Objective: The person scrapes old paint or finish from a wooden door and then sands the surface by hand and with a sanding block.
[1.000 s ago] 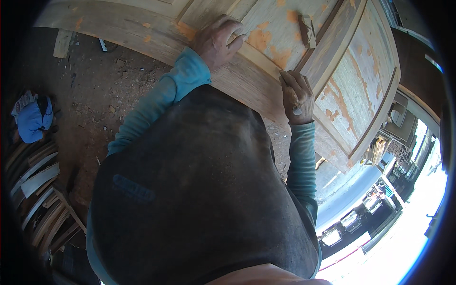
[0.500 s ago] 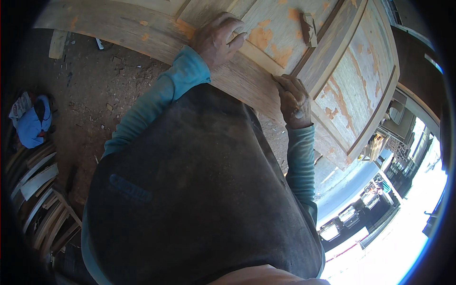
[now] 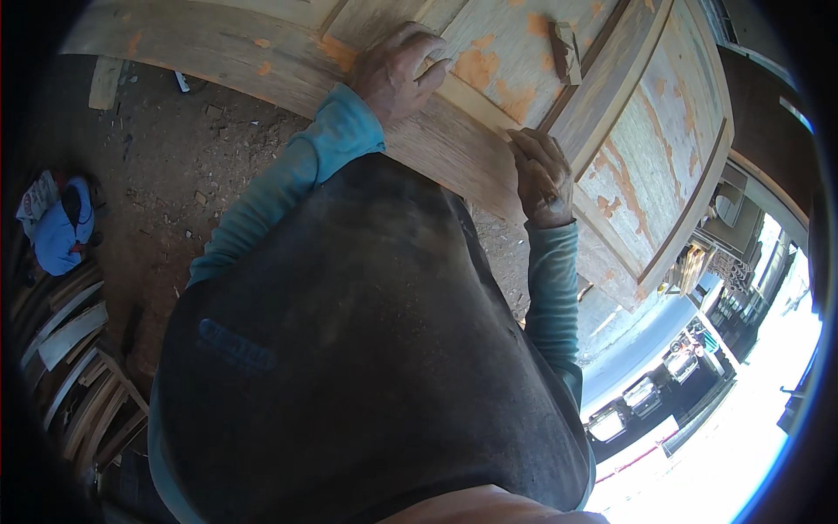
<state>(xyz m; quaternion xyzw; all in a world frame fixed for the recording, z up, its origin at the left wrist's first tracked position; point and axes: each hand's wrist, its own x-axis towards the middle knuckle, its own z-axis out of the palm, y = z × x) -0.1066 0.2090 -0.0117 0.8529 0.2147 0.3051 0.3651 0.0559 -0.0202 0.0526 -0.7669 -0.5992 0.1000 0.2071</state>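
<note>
A wooden panelled door (image 3: 471, 162) with orange filler patches lies in front of me. My left hand (image 3: 397, 77) rests on its near rail, fingers loosely bent, thumb apart from them, and nothing visible in its grasp. Further right, my right hand (image 3: 543, 175) is closed at the inner edge of the same rail, close to a corner of the frame. Its fingers are pressed together and hide whatever they may hold. A folded brown piece (image 3: 566, 54), which looks like sandpaper, lies on the panel beyond my right hand.
Wood chips litter the dirt floor (image 3: 166, 157) on the left. A blue bundle (image 3: 65, 229) lies there, with curved wooden strips (image 3: 74, 336) stacked nearer me. My dark apron (image 3: 375, 332) reaches the door's near edge. Parked vehicles (image 3: 642, 397) stand in the bright area at right.
My right hand has slid a little away from me along the frame's inner edge. The left hand stays in nearly the same place.
</note>
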